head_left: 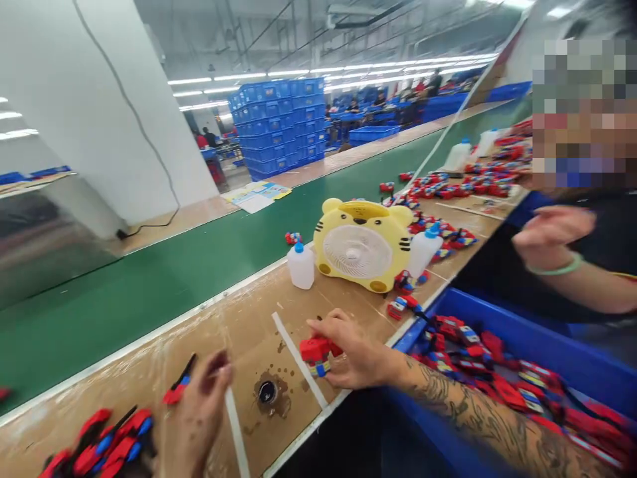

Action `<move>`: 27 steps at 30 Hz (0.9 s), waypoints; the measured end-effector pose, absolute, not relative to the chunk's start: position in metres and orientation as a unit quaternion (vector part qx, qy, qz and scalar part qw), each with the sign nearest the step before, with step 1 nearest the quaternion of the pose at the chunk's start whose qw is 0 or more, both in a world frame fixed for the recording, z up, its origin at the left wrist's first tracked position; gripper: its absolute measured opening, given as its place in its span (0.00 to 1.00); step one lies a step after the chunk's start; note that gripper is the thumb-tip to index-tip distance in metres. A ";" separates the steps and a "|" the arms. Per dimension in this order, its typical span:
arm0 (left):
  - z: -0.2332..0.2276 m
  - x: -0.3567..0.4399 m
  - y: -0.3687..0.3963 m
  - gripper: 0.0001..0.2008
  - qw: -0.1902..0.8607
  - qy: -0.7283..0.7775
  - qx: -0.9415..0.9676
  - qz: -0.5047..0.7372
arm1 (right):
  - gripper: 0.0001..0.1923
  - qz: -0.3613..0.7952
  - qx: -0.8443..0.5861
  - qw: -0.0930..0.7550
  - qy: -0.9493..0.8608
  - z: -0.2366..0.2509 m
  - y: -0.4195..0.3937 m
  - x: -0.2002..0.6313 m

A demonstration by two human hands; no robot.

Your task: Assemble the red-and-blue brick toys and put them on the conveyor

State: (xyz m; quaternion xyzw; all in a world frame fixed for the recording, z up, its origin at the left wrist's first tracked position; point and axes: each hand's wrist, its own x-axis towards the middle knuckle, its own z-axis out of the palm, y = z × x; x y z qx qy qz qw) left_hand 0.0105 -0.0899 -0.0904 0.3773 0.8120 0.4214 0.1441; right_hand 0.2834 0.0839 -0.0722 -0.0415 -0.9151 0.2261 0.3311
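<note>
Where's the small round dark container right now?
Low in the head view, left of centre, the container sits on the brown tabletop between the left hand and the right hand.

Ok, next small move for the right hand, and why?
Probably bring the red piece over to the small dark dish: the right hand holds the piece, and the dish sits close by on the table, with wet-looking spots around it.
</note>
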 end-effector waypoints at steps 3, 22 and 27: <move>-0.080 0.072 -0.080 0.29 0.390 0.649 0.425 0.495 | 0.39 0.171 0.060 0.311 -0.933 -0.075 0.072 0.249; -0.087 0.090 -0.096 0.22 0.381 0.626 0.505 0.457 | 0.24 0.782 -0.140 0.193 -0.576 -0.101 0.059 0.257; -0.086 0.091 -0.098 0.24 0.474 0.594 0.456 0.463 | 0.20 0.753 -0.130 0.171 -0.623 -0.099 0.057 0.252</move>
